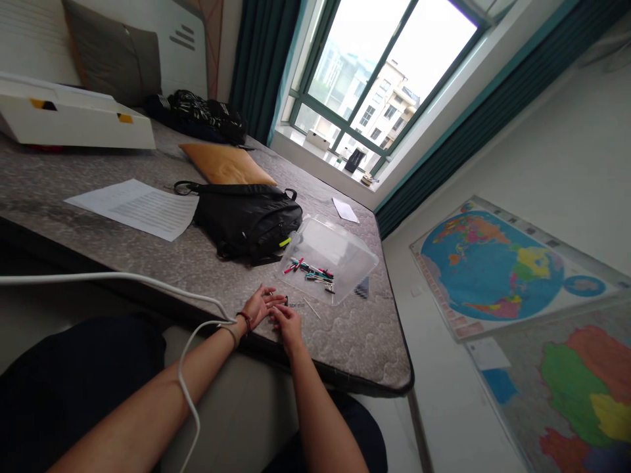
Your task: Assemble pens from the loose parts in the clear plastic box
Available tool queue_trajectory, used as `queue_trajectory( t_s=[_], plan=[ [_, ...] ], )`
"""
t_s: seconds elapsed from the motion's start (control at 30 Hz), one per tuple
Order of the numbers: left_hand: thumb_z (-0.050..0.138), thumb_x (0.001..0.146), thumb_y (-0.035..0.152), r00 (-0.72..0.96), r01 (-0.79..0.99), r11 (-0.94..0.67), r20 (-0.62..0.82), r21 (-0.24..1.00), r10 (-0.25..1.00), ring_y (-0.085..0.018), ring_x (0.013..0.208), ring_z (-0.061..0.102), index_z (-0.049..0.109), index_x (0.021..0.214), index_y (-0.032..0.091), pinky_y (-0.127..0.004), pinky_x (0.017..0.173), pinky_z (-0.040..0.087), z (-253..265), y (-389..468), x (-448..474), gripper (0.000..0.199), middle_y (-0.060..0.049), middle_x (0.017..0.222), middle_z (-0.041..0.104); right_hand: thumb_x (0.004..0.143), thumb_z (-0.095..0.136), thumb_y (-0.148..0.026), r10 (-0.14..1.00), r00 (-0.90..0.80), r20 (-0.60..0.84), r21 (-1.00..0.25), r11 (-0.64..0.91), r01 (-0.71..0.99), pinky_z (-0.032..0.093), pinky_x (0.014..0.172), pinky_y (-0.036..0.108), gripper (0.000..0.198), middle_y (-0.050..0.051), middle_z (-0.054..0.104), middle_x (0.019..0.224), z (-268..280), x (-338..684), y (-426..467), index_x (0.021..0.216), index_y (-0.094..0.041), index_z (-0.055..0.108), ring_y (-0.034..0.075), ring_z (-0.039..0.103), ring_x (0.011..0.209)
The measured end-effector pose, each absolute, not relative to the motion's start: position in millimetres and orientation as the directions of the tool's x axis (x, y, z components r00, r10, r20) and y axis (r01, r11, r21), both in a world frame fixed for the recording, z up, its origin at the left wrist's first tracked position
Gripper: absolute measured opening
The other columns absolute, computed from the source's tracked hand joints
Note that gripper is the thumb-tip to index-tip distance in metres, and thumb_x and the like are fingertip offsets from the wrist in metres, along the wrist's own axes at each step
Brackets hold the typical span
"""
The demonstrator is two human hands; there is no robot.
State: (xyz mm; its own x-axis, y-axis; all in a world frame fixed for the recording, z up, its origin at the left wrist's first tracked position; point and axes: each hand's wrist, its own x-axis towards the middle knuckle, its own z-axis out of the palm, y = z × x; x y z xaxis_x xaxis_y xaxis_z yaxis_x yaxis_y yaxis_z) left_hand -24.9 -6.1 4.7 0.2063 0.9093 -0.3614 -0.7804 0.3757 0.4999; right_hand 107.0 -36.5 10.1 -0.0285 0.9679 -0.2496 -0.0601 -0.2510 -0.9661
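Quilted mattress (345, 355), bearing a clear bin (323, 240) toward its right end. Left hand (257, 307): palm up, fingers loosely spread. Right hand (290, 326): fingertips gathered, any pinched object indiscernible; nearer hand to 1 thin white stick (311, 309), which lies just right of it, long axis slanting from far left to near right.

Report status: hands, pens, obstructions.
Left hand and right hand close together near mattress edge, grip contents unclear. Pens inside clear plastic bin; thin white stick outside it. White cable crosses left forearm.
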Motion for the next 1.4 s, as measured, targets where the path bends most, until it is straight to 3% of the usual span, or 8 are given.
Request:
queue_trajectory(
  t_s=[0.2,0.43,0.7,1.17,1.4],
  plan=[
    [0.037,0.092,0.064,0.175,-0.732,0.380,-0.383,0.565,0.907,-0.029,0.078,0.073,0.052,0.104,0.017,-0.036,0.055,0.054,1,-4,-21,0.051,-0.018,0.093,0.073,0.067,0.078,-0.041,0.967,-0.020,-0.255,-0.964,-0.256,-0.069,0.045,0.047,0.018,0.040,0.008,0.075,0.086,12,92,-37,0.097,-0.014,0.075,0.014,0.067,0.064],
    [0.037,0.090,0.065,-0.003,-0.623,0.306,-0.393,0.720,0.920,-0.027,0.071,0.073,0.062,0.087,0.012,-0.035,0.065,0.056,-10,4,-8,0.059,-0.016,0.074,0.073,0.068,0.078,-0.038,0.970,-0.004,-0.244,-0.965,-0.243,-0.097,0.048,0.051,0.020,0.035,0.008,0.076,0.085,13,96,-41,0.095,-0.015,0.076,0.014,0.066,0.065],
    [0.038,0.085,0.073,-0.049,-0.478,0.253,-0.313,0.841,0.948,-0.025,0.069,0.072,0.067,0.080,0.012,-0.035,0.067,0.056,-19,3,-4,0.068,-0.015,0.074,0.074,0.066,0.080,-0.037,0.972,-0.004,-0.233,-0.966,-0.232,-0.112,0.048,0.051,0.020,0.036,0.006,0.075,0.080,9,97,-40,0.093,-0.014,0.077,0.014,0.065,0.063],
    [0.034,0.085,0.074,-0.142,-0.370,0.250,-0.320,0.895,0.937,-0.025,0.067,0.072,0.068,0.080,0.013,-0.033,0.060,0.054,-16,-1,3,0.070,-0.014,0.072,0.074,0.066,0.079,-0.036,0.976,0.012,-0.217,-0.968,-0.214,-0.135,0.049,0.052,0.022,0.032,0.006,0.075,0.080,7,99,-40,0.089,-0.015,0.077,0.015,0.066,0.063],
    [0.031,0.084,0.077,-0.107,-0.405,0.238,-0.304,0.883,0.947,-0.026,0.070,0.072,0.067,0.077,0.013,-0.035,0.066,0.055,-19,1,1,0.073,-0.015,0.072,0.074,0.064,0.080,-0.036,0.977,0.021,-0.214,-0.967,-0.209,-0.142,0.049,0.052,0.022,0.030,0.005,0.074,0.075,9,97,-41,0.086,-0.015,0.077,0.014,0.065,0.061]
  ],
)
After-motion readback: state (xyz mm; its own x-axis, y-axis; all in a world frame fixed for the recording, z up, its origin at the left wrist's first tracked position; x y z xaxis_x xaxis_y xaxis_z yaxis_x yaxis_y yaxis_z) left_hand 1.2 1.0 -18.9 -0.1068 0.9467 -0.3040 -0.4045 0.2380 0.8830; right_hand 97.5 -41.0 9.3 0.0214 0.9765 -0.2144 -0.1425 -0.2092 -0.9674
